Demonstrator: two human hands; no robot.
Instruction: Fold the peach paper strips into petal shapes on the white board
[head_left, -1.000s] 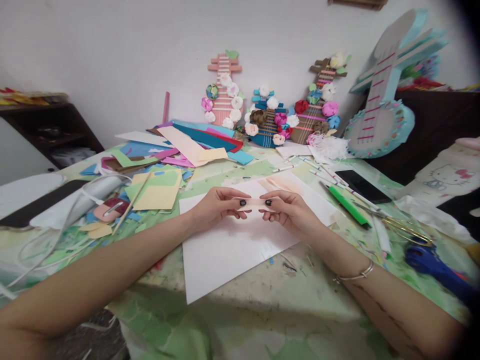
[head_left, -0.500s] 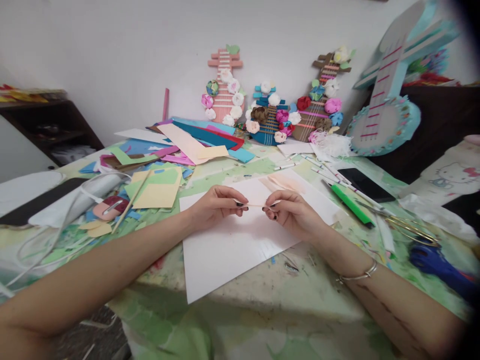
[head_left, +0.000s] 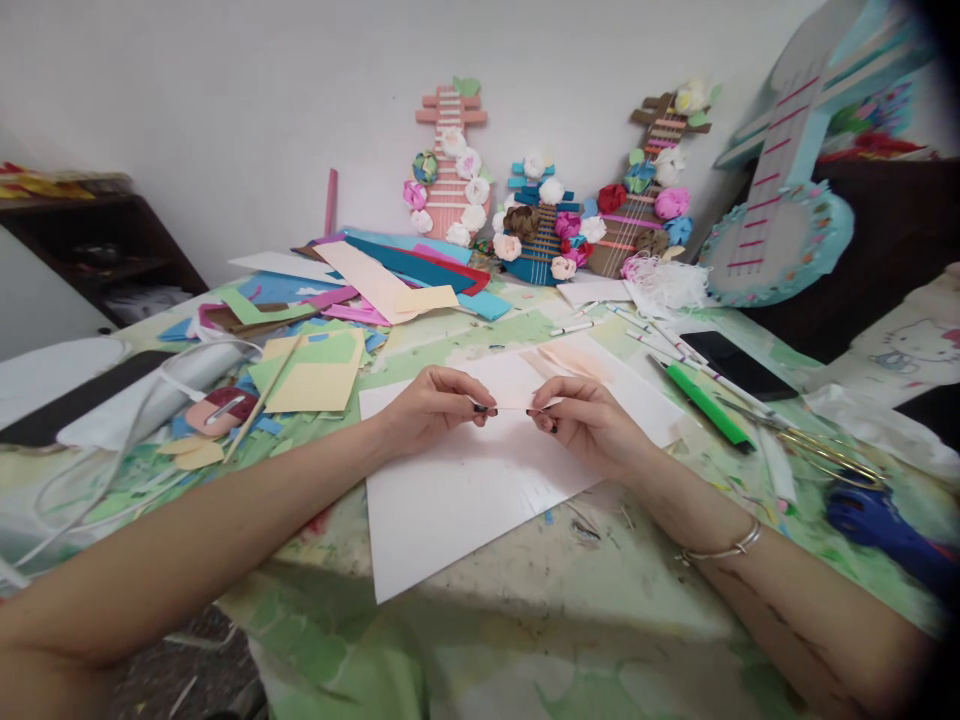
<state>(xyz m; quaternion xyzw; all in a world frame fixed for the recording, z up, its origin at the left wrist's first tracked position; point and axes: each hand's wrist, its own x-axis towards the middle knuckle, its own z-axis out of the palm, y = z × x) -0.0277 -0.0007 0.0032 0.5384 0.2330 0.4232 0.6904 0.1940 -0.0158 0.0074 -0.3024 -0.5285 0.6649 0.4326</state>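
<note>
Both hands work above a white sheet (head_left: 442, 520) on the table. My left hand (head_left: 436, 405) pinches one end of a thin pale piece of paper (head_left: 512, 408) between thumb and fingertips. Its other end is pinched the same way by my right hand (head_left: 581, 412), so the piece spans the short gap between them. It appears nearly edge-on, and the fingers hide its ends. Just behind my right hand, some peach crepe paper (head_left: 574, 360) lies on the sheet.
Coloured paper (head_left: 367, 285) and scraps heap at the left, near a white cable (head_left: 124, 450). At the right lie a green cutter (head_left: 705, 405), a phone (head_left: 739, 363), scissors (head_left: 825, 452) and a blue tool (head_left: 877, 520). Flower-covered paper instruments (head_left: 450, 180) lean on the wall.
The pale piece now shows as a thinner line between the fingertips. Both hands stay in nearly the same place, while the camera view has shifted slightly.
</note>
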